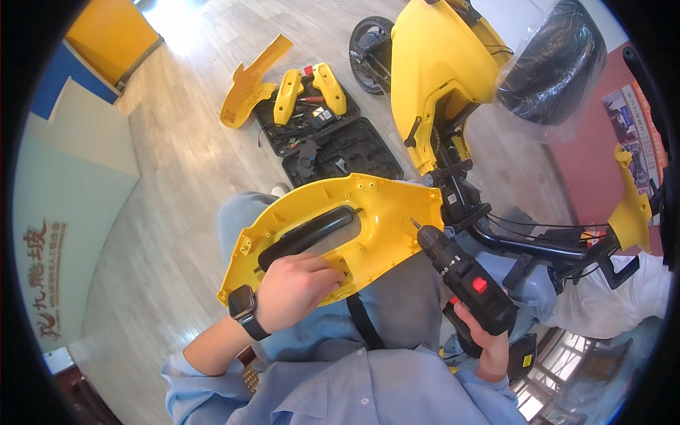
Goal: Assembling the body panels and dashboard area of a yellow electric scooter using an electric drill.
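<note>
A yellow plastic panel (382, 244) lies inside-up across my lap, with a long black handle-like part (290, 241) in its opening. My left hand (301, 282), with a dark watch at the wrist, rests on the panel's lower left portion. Its fingers are curled together over a small recessed section, and what they grip is hidden. My right hand (482, 333) grips a black and red power drill (460, 265), whose bit points up-left over the panel's right end, close to its surface.
A yellow scooter (432, 64) with bagged black part (549, 60) and dark frame stands at right. Ahead on the floor lie an open tool case (343, 152), two yellow pieces (287, 99) on it and another panel (241, 95) beside it. A pale counter (85, 163) borders the left.
</note>
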`<state>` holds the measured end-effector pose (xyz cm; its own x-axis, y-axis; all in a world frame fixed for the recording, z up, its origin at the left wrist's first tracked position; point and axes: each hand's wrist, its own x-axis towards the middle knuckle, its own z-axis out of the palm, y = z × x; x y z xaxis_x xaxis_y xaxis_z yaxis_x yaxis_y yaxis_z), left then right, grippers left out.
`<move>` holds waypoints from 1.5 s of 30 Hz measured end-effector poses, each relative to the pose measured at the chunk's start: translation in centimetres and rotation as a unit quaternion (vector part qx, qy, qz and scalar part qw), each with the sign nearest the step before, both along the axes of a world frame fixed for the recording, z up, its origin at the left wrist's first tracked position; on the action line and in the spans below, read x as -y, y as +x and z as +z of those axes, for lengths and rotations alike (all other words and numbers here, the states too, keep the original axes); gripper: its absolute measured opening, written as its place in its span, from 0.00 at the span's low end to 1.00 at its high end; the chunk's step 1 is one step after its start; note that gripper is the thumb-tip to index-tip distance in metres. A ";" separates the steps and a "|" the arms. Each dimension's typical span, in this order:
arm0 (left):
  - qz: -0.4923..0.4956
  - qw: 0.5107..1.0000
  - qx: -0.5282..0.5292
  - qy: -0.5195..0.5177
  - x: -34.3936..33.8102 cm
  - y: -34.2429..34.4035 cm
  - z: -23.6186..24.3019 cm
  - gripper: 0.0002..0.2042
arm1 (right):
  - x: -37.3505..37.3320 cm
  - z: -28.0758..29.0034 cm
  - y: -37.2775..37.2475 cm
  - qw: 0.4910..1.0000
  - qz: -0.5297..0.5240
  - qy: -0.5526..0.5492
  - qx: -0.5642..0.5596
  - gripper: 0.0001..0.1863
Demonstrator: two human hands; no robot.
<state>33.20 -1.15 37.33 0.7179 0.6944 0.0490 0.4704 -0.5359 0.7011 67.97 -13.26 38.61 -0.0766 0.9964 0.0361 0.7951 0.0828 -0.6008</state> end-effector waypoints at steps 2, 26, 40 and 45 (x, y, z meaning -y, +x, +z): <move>-0.004 1.000 -0.018 0.010 0.0 -0.1 0.0 0.06 | 0.1 -0.2 -0.2 0.999 -0.019 -0.017 -0.041 0.21; 0.168 0.936 -0.306 0.042 -1.4 -1.9 4.4 0.13 | -0.2 -1.6 -1.0 0.976 -0.144 -0.043 -0.156 0.20; 0.325 0.884 0.134 -0.307 -5.4 -2.0 7.5 0.11 | 7.6 -13.7 8.7 0.976 -0.176 0.112 0.058 0.32; 0.344 0.851 0.170 -0.357 -7.7 0.0 5.2 0.11 | 8.3 -23.9 9.4 0.908 -0.314 -0.277 -0.012 0.39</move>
